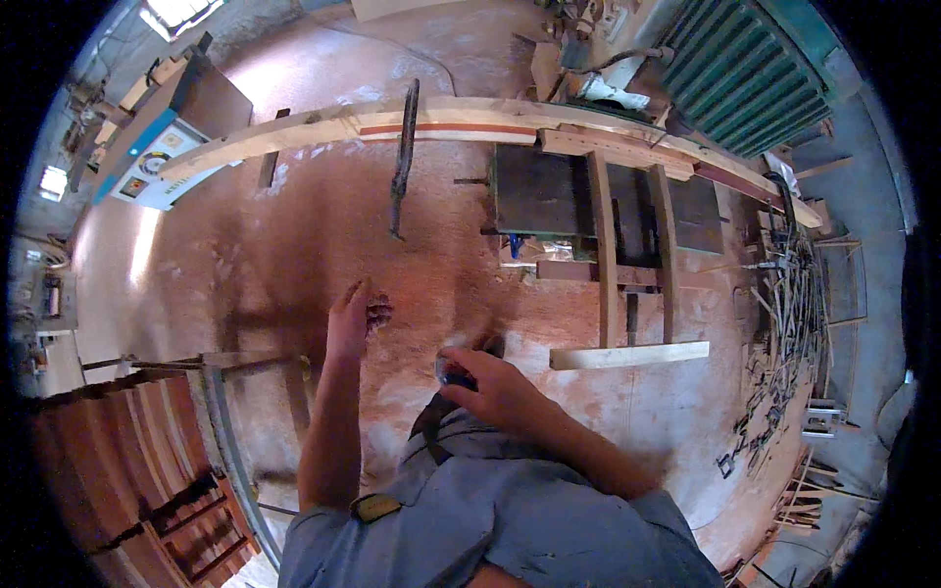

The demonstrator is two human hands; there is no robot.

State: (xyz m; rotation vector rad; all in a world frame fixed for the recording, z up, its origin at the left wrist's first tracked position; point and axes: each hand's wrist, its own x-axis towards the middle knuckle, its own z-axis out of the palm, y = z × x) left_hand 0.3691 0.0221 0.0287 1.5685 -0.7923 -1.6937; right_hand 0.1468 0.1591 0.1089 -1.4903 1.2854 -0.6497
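My left hand is raised over the reddish floor, left of my body. Its fingers are loosely bent and partly in shadow, and I see nothing held in them. My right hand is close in front of my waist. Its thumb and fingers curl round a small dark and bluish thing, mostly hidden, whose kind I cannot make out. A dark strap hangs against my clothes just below that hand. Farther off, a long bar clamp lies across a long pale wooden beam, apart from both hands.
Two wooden bars run from the beam to a pale crosspiece at the right. A blue-white cabinet stands far left. Reddish boards are stacked near left. Metal rods litter the right side, below a green ribbed panel.
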